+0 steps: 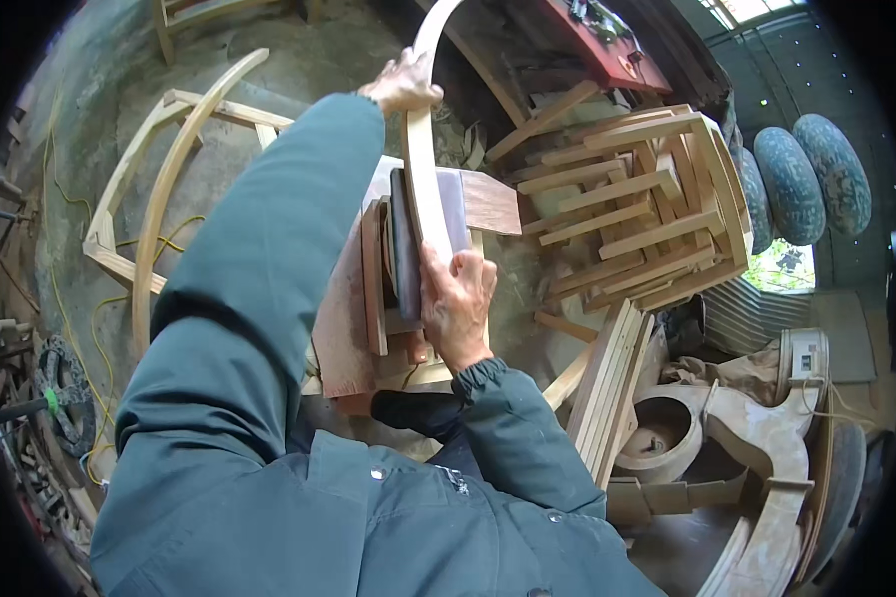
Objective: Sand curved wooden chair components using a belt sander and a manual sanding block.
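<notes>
A long, pale curved wooden piece point(421, 164) runs away from me over a wooden stand. My left hand point(405, 82) reaches forward and is closed round its upper part. Close to my body, my right hand point(458, 306) grips the near end, thumb and fingers bent against it. Beneath the piece lies a smooth grey band point(453, 204), like a belt, and I cannot tell whether the wood touches it. Upright boards point(373, 279) stand just left of the band, and a reddish-brown panel point(344, 323) slopes beside them.
On the left floor stands a curved wooden frame point(174, 179) near a yellow cord point(105, 318). Stacked slatted wooden frames point(647, 199) rise at right, with long boards point(607, 383) nearer me. A machine with a round housing point(657, 438) occupies the lower right.
</notes>
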